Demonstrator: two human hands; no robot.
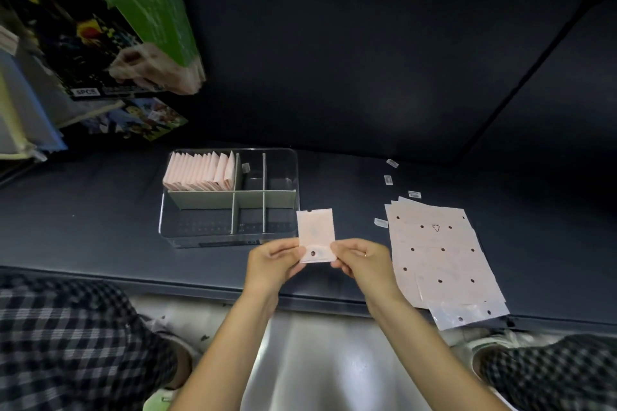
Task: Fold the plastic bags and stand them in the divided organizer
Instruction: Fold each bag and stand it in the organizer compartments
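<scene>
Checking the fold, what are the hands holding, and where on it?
Both hands, left hand and right hand, pinch one folded plastic bag by the side edges near its lower end.

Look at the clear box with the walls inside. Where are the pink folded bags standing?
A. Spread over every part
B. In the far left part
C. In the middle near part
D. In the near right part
B: the row of folded pink bags stands in the far left part of the clear organizer, while the two hands pinch one more folded bag in front of it.
</scene>
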